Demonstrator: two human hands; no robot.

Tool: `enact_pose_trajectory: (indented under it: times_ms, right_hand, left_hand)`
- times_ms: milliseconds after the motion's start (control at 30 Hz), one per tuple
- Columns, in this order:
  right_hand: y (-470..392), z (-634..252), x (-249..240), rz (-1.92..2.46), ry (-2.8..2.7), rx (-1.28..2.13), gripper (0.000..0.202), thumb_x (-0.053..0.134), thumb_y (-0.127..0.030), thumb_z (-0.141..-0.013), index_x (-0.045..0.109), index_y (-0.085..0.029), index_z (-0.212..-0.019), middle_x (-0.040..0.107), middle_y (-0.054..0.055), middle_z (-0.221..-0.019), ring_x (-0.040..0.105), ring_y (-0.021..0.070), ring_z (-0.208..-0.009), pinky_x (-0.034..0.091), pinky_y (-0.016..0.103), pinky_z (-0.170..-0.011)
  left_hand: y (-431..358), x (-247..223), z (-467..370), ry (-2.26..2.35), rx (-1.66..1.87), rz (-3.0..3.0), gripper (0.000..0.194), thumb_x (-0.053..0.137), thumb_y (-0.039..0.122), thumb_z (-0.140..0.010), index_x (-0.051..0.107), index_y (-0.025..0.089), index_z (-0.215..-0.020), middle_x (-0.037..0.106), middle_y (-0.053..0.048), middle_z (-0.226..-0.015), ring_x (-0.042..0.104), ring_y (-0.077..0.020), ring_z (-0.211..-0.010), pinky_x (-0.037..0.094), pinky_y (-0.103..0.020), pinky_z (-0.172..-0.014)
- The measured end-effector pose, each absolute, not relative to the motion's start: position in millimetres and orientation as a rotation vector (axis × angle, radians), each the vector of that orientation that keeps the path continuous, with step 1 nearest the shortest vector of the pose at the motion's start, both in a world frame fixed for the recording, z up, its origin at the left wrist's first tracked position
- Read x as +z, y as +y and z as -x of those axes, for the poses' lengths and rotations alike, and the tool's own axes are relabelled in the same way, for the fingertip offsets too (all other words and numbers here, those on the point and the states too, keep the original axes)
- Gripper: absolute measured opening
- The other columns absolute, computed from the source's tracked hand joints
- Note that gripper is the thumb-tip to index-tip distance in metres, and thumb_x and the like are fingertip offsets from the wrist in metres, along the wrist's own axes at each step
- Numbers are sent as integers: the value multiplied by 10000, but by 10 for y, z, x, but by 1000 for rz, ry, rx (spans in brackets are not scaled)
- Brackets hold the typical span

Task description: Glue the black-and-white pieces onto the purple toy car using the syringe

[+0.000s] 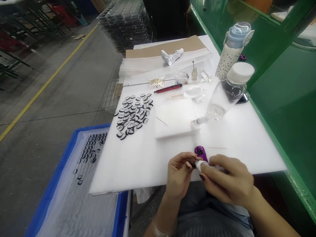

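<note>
Close to the table's near edge, my left hand (179, 177) pinches a small dark part (193, 162) between thumb and fingers. My fingers cover much of the part, so its exact kind is unclear. Wrapped over the fingertips of my right hand (229, 179) is a piece of white tissue or cloth (200, 165), pressed against that part. Just beyond both hands a shiny purple toy car (200, 151) rests on the white foam sheet (145, 161). A thin reddish stick (217, 147) lies to its right.
Many small black-rimmed pieces (133, 115) spread at left. A foam block (175, 118), clear bottle (225, 92), dotted flask (230, 49), red cutter (168, 88), cotton swabs (156, 82) and tube (172, 56) stand or lie beyond. A blue-rimmed tray (63, 154) sits lower left.
</note>
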State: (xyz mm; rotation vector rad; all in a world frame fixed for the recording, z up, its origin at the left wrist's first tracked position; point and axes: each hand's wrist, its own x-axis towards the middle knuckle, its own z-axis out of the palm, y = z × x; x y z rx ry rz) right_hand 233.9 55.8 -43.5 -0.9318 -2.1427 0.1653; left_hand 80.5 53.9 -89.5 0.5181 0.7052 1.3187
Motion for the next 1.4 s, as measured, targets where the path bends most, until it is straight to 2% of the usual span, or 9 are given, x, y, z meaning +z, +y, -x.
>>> enact_pose_trajectory:
  times_ms: [133,300,433,533,800,900,1000,1233,1400]
  right_hand:
    - [501,-2606,-423,1177,-1946,324,157,617,-78,-891,689,-166,-998,583,27,-845,486,48,-580,381,190,-474]
    - [418,-2700,-594,1402,-1680,644,79,675,-171,-885,704,-198,-953,635,18,-813,602,113,-700,461,217,-556]
    - [388,-2634,-687,1450,-1677,750,96,654,-215,-903,723,-206,-971,642,18,-805,588,113,-643,437,225,-507]
    - [398,-2596,-693,1459,-1718,796,97,645,-233,-909,723,-201,-957,635,14,-799,567,98,-607,407,215,-476]
    - [409,-2571,-693,1541,-1795,856,107,630,-241,-907,716,-191,-949,639,17,-808,588,111,-654,420,219,-528]
    - [419,-2564,-683,1564,-1821,871,99,626,-227,-903,711,-190,-937,636,15,-801,576,108,-635,398,219,-509]
    - [429,-2555,-670,1557,-1841,862,100,617,-219,-903,708,-184,-929,634,17,-793,569,109,-621,385,221,-493]
    - [440,-2546,-666,1555,-1848,846,92,620,-218,-896,705,-184,-908,639,22,-783,574,116,-617,385,222,-483]
    - [439,-2544,-674,1555,-1834,841,80,620,-211,-900,694,-182,-908,625,8,-769,563,105,-618,387,213,-494]
  left_hand:
    - [438,-874,-696,759,1337,-782,219,802,396,-791,778,239,-941,775,-51,-839,733,-166,-731,632,-241,-681]
    - [314,-877,-600,1302,1389,-1687,249,754,102,-822,734,208,-1046,755,-37,-934,712,-156,-843,617,-259,-770]
    - [328,-912,-707,1368,1379,-2116,281,742,40,-806,693,141,-1063,709,-52,-913,675,-157,-841,598,-267,-730]
    - [341,-952,-794,1349,1341,-2193,295,733,57,-822,672,130,-1102,683,-55,-911,653,-157,-813,587,-276,-703]
    - [327,-1020,-816,1421,1266,-2232,277,729,173,-856,668,151,-1124,626,-59,-1016,628,-140,-794,585,-286,-734]
    - [330,-996,-786,1447,1240,-2152,303,730,213,-860,663,175,-1153,625,-55,-1054,649,-158,-876,593,-285,-789]
    - [336,-966,-762,1449,1200,-2048,271,683,148,-886,669,200,-1151,628,-48,-1099,661,-153,-925,593,-273,-830]
    - [350,-976,-776,1453,1193,-2034,256,651,87,-893,679,176,-1131,636,-65,-1157,645,-110,-819,592,-249,-782]
    - [352,-984,-769,1477,1163,-2077,273,644,98,-898,664,184,-1157,649,-98,-1251,674,-161,-936,595,-308,-850]
